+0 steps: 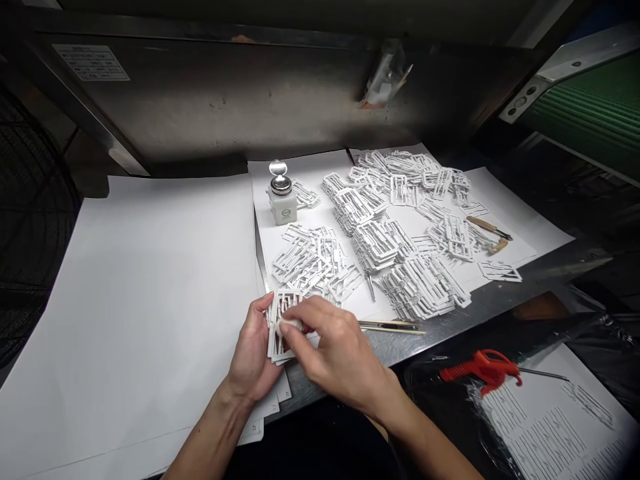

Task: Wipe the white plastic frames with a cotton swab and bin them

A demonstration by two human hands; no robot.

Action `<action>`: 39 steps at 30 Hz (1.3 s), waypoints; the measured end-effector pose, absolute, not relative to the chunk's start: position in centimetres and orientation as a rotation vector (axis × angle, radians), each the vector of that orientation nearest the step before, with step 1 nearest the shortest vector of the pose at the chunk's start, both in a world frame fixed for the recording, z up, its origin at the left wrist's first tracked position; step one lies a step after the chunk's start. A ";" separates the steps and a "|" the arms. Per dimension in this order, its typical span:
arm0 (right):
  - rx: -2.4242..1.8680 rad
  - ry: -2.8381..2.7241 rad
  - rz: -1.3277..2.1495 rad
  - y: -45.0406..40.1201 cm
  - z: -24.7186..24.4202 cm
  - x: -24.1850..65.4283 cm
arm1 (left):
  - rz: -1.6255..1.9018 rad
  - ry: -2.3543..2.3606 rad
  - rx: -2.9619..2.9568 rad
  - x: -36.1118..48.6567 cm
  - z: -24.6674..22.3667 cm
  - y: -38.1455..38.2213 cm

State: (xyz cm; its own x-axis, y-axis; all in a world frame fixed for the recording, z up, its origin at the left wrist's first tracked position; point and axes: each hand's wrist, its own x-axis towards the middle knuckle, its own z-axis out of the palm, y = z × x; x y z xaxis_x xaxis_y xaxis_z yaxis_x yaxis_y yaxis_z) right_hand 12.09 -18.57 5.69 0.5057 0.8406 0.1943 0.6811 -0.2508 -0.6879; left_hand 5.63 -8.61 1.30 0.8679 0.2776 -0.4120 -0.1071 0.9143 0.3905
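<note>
My left hand (255,353) holds a few white slotted plastic frames (273,348) stacked together, near the front edge of the bench. Over their face, my right hand (333,340) pinches a small white wad (291,325), perhaps cotton or cloth, and presses it against the top frame. Part of the frames is hidden behind my right fingers. Just beyond my hands lies a loose heap of similar frames (310,257). A white pump bottle (283,203) with its metal lid raised stands behind that heap.
Stacked frames (425,287) fill the right of the bench, with tweezers (393,326) and cutters (487,228) nearby. White paper (175,287) covers the left. A red air gun (485,370) lies lower right. A fan guard (30,200) stands at far left.
</note>
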 end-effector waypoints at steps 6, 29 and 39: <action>-2.056 -1.294 0.173 -17.3 5.8 12.2 | 0.219 0.525 0.353 5.7 1.6 -8.5; -1.966 -1.099 0.208 -22.2 2.8 11.8 | 0.213 0.415 0.396 5.2 1.3 -6.5; -1.871 -1.119 0.038 -18.2 5.8 13.8 | 0.217 0.457 0.371 5.2 1.6 -7.5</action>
State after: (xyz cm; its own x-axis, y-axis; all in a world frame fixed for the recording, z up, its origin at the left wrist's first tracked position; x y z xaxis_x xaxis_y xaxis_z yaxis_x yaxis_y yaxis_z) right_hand 13.83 -18.16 5.75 0.5854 0.7068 0.3971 0.6783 -0.1587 -0.7174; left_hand 5.24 -7.48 1.57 0.8761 0.2855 -0.3884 -0.1214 0.9104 0.3955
